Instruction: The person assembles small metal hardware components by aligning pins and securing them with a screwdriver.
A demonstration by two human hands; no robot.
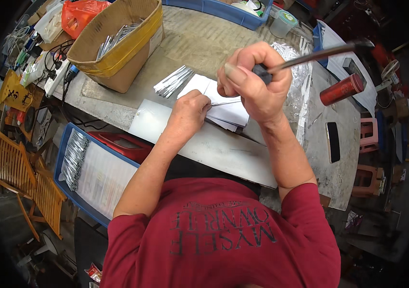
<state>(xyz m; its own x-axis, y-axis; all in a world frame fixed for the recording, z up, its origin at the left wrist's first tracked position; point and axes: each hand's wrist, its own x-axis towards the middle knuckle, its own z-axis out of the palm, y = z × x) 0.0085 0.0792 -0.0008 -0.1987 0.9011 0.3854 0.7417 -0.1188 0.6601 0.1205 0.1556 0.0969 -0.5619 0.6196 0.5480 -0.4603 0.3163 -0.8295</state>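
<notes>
My right hand (259, 79) is raised over the table, its fingers wrapped round the black grip of a hand tool. The tool's long, thin, dark shaft (319, 56) points to the right; its far end is blurred, so I cannot tell its exact kind. Below and to the left, my left hand (190, 113) rests with pinched fingers at the edge of a stack of white sheets (228, 113). Whatever is between those fingertips is hidden. The stack lies by a pale board (199, 141) along the table's near edge. Just beyond the left hand lies a bundle of thin metal rods (173, 81).
A cardboard box (130, 62) with more rods stands at the far left. Rightward are clear plastic wrapping (298, 86), a red cylinder (341, 90) and a phone (332, 141). A blue tray (60, 161) of rods sits lower left, near a wooden chair (10, 153).
</notes>
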